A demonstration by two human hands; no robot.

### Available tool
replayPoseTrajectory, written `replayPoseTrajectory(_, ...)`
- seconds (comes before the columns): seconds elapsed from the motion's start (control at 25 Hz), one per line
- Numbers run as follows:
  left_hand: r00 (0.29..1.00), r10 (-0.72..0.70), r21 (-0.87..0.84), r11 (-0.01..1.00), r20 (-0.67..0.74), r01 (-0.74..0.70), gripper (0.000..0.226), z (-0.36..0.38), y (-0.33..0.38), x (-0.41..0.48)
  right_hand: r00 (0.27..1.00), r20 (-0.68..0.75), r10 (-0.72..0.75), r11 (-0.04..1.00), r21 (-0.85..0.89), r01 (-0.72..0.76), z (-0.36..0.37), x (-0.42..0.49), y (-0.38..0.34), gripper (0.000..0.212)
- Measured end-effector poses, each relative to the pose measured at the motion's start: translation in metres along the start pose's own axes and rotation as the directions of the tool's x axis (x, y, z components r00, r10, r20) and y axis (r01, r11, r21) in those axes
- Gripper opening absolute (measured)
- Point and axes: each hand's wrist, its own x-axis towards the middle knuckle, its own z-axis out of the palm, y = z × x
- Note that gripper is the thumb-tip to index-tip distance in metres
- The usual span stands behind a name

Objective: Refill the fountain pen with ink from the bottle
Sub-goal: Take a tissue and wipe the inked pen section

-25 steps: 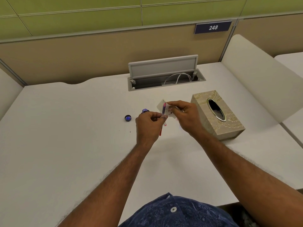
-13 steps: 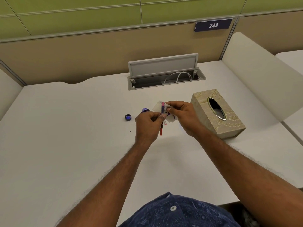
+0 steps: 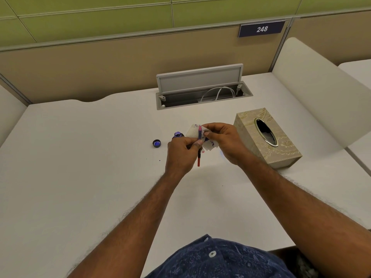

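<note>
Hands: left hand (image 3: 181, 155) pinches the red fountain pen (image 3: 199, 133) mid-length, tip upward; right hand (image 3: 224, 143) pinches a blue-stained tissue (image 3: 192, 133) against the pen's upper end.
Ink bottle (image 3: 177, 135): uncapped, just beyond the left knuckles.
Bottle cap (image 3: 156, 143): off, on the desk (image 3: 80, 157), left of the left hand.
Tissue box (image 3: 265, 137): just right of the right hand.
Progress: filling probably done, wiping under way; recapping the bottle remains.

Smooth matt desk (image 3: 80, 167), embossed tissue box (image 3: 288, 144) with glossy metal rim (image 3: 274, 145), possibly glass ink bottle (image 3: 177, 135).
</note>
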Motion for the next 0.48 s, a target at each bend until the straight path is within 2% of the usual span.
replayPoseTrajectory(0.2,0.995,-0.004,-0.004,1.000,0.099,0.005,0.024,-0.001,-0.006,-0.003,0.999,-0.025,0.039,0.998,0.043,-0.038,-0.002,0.005,0.003,0.014)
replayPoseTrajectory(0.48,0.999,0.009,-0.053,0.999,0.037,-0.007,0.021,-0.012,-0.017,-0.005,0.988,-0.036,0.148,0.987,0.068,-0.145,-0.011,0.012,0.016,0.013)
